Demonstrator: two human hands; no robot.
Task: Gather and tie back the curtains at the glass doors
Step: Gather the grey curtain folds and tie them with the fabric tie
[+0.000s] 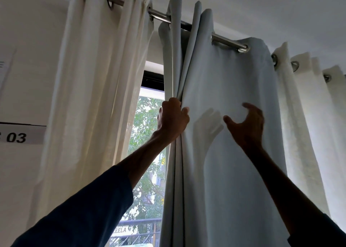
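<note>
A pale blue-grey curtain (234, 89) hangs by metal eyelets from a steel rod (224, 40). My left hand (173, 118) is raised and shut on several gathered folds at the curtain's left edge. My right hand (247, 124) is held up just in front of the flat part of the same curtain, fingers spread and curled, holding nothing. A cream curtain (89, 89) hangs to the left, and another white curtain (307, 115) hangs to the right. Between the cream and blue-grey curtains a strip of glass door (148, 127) shows trees outside.
A white wall (28, 78) with a paper label reading "03" (16, 137) is at the left. A dark railing (138, 228) shows outside through the glass. The ceiling (280, 7) is close above the rod.
</note>
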